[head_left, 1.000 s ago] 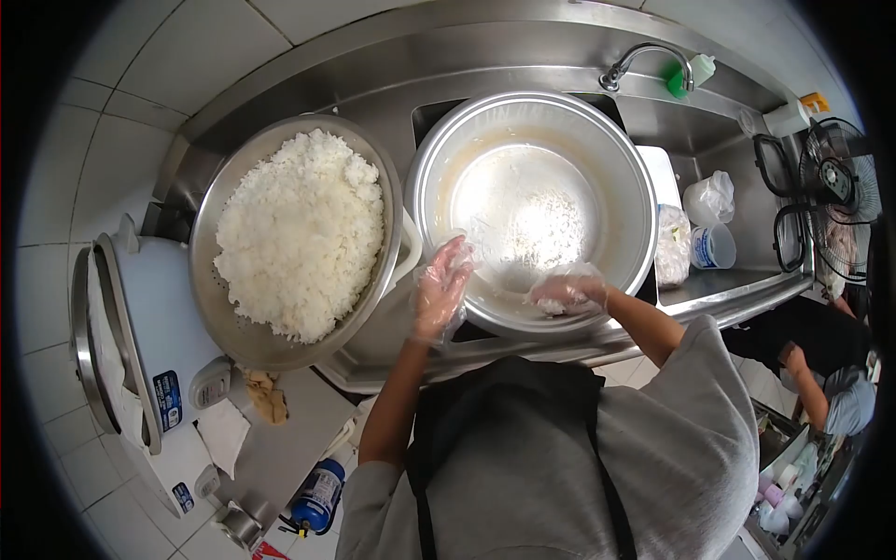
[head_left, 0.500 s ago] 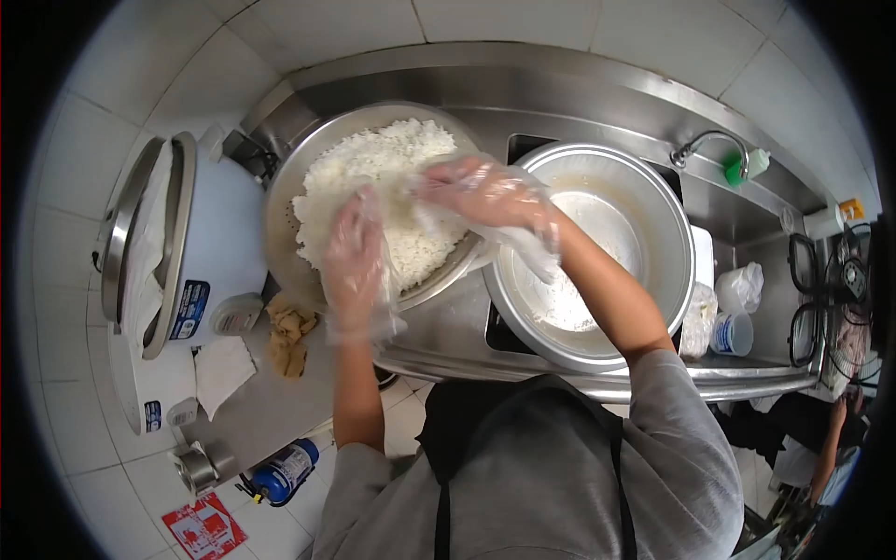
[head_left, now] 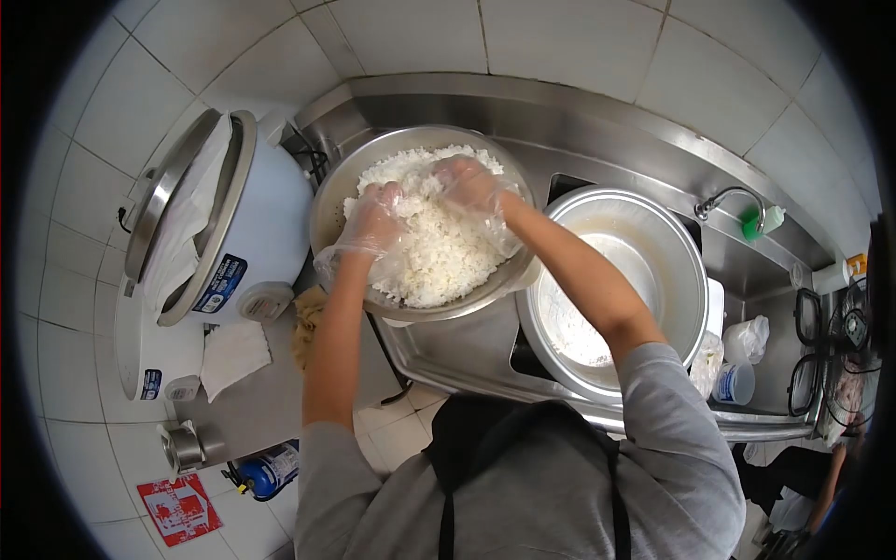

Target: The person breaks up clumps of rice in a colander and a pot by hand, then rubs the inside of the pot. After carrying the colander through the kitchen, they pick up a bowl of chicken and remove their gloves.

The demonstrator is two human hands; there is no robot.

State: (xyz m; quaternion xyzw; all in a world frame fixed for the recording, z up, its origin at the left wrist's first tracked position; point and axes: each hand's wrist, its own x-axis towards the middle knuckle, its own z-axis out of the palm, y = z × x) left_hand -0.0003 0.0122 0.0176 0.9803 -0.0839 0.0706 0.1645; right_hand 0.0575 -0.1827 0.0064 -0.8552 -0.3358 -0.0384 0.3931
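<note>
White cooked rice [head_left: 434, 257] is heaped in a wide metal bowl [head_left: 329, 210] on the steel counter. Both hands wear clear plastic gloves and are in the rice. My left hand [head_left: 376, 222] works at the left side of the heap, its fingers curled into the grains. Toward the back, my right hand [head_left: 469, 187] is closed around rice as well, its fingertips partly buried. Just right of the bowl stands a large aluminium pot [head_left: 644, 271] with a few grains stuck to its inside.
A large rice cooker [head_left: 266, 210] with a tilted lid and white cloth stands at the left, a brown cloth [head_left: 308, 322] by it. Behind the pot are a faucet [head_left: 733, 198] and sink. A fire extinguisher [head_left: 269, 471] sits below. Another person's arm [head_left: 829, 485] shows at the far right.
My hands have gone from a blurred sweep over the rice into the heap, both farther back in the bowl. The camera view has shifted, so the bowl and pot appear lower and farther right.
</note>
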